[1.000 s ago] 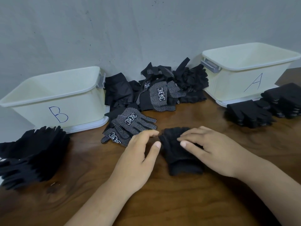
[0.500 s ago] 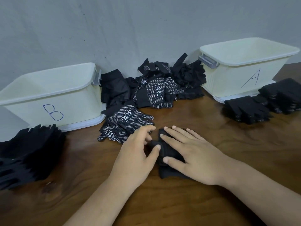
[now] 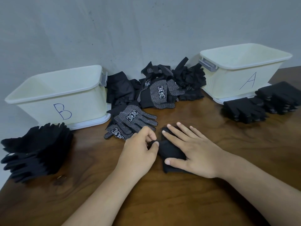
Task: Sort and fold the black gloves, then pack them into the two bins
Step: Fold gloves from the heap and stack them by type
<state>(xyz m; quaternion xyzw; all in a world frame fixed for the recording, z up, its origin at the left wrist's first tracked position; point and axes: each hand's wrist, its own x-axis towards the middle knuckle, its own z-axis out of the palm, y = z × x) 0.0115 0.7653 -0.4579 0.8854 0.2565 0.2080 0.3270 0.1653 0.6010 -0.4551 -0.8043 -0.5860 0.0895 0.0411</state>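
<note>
Folded glove point(image 3: 169, 150) on our dark wood counter point(image 3: 162, 201): left hand point(image 3: 138, 154) pinches its 9 o'clock edge, right hand point(image 3: 195, 154) presses flat; grey wall point(image 3: 114, 30) at 12 o'clock.

The cream bin on my left point(image 3: 84, 105) has a blue handwritten "B" on its front wall. The cream bin on my right point(image 3: 228, 82) has a thinner handwritten "A" on its front. The dotted glove nearest me point(image 3: 130, 119) and the dotted glove in the pile point(image 3: 156, 95) each carry a white framed mark of two characters, which I cannot read for certain.
</note>
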